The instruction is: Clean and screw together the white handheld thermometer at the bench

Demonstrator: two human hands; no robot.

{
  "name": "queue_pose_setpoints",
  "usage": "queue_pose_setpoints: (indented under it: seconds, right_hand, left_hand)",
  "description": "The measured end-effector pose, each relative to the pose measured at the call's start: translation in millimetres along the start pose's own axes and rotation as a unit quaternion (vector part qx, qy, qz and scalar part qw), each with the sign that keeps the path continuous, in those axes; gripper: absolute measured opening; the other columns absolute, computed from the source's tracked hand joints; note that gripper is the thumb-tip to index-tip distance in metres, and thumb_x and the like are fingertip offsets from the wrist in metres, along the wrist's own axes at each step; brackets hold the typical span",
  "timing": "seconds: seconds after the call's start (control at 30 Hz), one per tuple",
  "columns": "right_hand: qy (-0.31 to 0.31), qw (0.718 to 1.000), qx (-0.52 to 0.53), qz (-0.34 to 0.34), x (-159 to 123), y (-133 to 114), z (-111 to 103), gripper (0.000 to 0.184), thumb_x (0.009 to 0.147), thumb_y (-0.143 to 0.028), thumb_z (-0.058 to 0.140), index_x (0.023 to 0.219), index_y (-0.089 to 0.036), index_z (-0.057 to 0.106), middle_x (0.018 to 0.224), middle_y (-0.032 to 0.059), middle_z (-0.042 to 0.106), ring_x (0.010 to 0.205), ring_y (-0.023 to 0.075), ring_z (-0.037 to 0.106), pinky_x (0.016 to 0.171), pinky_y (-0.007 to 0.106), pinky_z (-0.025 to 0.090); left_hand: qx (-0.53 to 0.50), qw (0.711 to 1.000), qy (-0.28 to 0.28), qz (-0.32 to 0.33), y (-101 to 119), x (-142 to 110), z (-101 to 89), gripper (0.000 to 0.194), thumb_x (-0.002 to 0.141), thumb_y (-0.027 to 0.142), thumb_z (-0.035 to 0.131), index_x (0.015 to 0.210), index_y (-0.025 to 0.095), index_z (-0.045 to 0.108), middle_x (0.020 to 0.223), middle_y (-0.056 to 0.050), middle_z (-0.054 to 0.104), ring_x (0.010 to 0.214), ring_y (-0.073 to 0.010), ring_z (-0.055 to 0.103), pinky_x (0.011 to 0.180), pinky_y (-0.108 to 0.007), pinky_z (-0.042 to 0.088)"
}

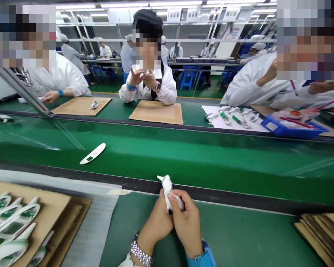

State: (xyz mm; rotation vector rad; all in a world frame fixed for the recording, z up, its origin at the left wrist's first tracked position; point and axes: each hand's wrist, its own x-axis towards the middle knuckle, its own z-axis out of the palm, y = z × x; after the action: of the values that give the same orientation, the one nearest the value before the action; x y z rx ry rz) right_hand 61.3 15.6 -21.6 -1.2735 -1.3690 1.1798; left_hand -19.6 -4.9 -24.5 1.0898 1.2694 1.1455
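Observation:
A white plastic device casing (167, 189) stands nearly upright, its pointed tip up and toward the left. My left hand (155, 226) and my right hand (185, 222) hold it together just above the green bench mat (225, 237). The right fingers wrap its lower part and hide its bottom end. A silver link watch (141, 253) circles my left wrist, and a blue band (201, 257) circles my right. Several similar white casings with green parts (12, 222) lie on cardboard (48, 218) to my left.
A green conveyor belt (183, 163) runs across in front of me, carrying a white casing (92, 153). Stacked cardboard sheets (322, 231) sit at the right. Co-workers in white coats sit beyond the belt, with cardboard pads and a blue tray (290, 128).

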Motion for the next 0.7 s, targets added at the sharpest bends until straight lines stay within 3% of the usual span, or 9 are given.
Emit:
queue_pose_setpoints:
  seconds: [0.17, 0.33, 0.57, 0.7]
  right_hand:
    - [-0.002, 1.000, -0.008, 0.003, -3, -2, 3, 0.026, 0.080, -0.042, 0.053, 0.083, -0.018, 0.060, 0.074, 0.0047, 0.062, 0.063, 0.0183, 0.055, 0.055, 0.026, 0.044]
    - [-0.050, 0.998, -0.010, 0.026, -23, 3, -7, 0.025, 0.080, -0.043, 0.054, 0.079, -0.019, 0.061, 0.072, 0.0030, 0.061, 0.064, 0.0182, 0.055, 0.055, 0.025, 0.043]
    - [-0.012, 1.000, -0.009, 0.005, -8, 3, 1, 0.024, 0.080, -0.042, 0.054, 0.079, -0.019, 0.060, 0.070, 0.0032, 0.060, 0.061, 0.0174, 0.054, 0.053, 0.025, 0.041]
    - [0.005, 0.999, 0.019, 0.031, -5, -2, 6, 0.024, 0.078, -0.043, 0.055, 0.079, -0.019, 0.058, 0.069, 0.0021, 0.060, 0.059, 0.0163, 0.052, 0.052, 0.024, 0.040]
  left_hand:
    - [0.029, 0.999, 0.016, 0.016, 0, -1, -3.0, 0.032, 0.074, 0.016, 0.057, 0.101, 0.015, 0.040, 0.092, -0.006, 0.053, 0.084, -0.0172, 0.051, 0.077, -0.030, 0.043]
    - [0.046, 0.998, 0.008, -0.046, -7, -4, -4.8, 0.029, 0.080, 0.020, 0.049, 0.106, 0.014, 0.038, 0.087, -0.005, 0.053, 0.076, -0.0162, 0.050, 0.072, -0.031, 0.043]
    - [0.038, 0.999, 0.008, -0.004, -2, -2, -2.9, 0.032, 0.076, 0.016, 0.054, 0.104, 0.014, 0.038, 0.091, -0.006, 0.053, 0.081, -0.0169, 0.052, 0.074, -0.030, 0.044]
    - [0.042, 0.999, 0.018, -0.003, -1, -1, -3.5, 0.028, 0.077, 0.016, 0.054, 0.101, 0.015, 0.040, 0.092, -0.007, 0.053, 0.082, -0.0172, 0.052, 0.075, -0.031, 0.044]
